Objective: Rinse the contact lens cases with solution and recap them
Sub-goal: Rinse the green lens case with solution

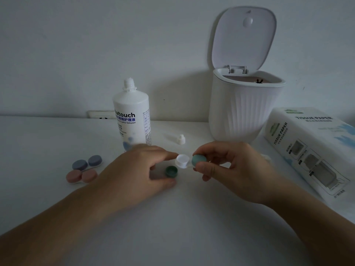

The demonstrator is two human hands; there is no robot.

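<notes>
A white lens case (182, 161) is held just above the white table. Its left well is open; a light green cap (198, 160) sits on its right well. My right hand (230, 169) pinches that capped end. My left hand (142, 169) touches the open well with its index fingertip, and a dark green cap (171, 171) lies open side up between its thumb and fingers. The solution bottle (132, 116) stands uncapped behind my left hand. Its white cap (181, 139) lies on the table near it.
Two capped lens cases lie at the left, one blue-grey (87, 162), one pink (81, 176). A white ribbed bin (244, 110) with its lid up stands at the back right. A tissue paper pack (315, 148) lies at the right.
</notes>
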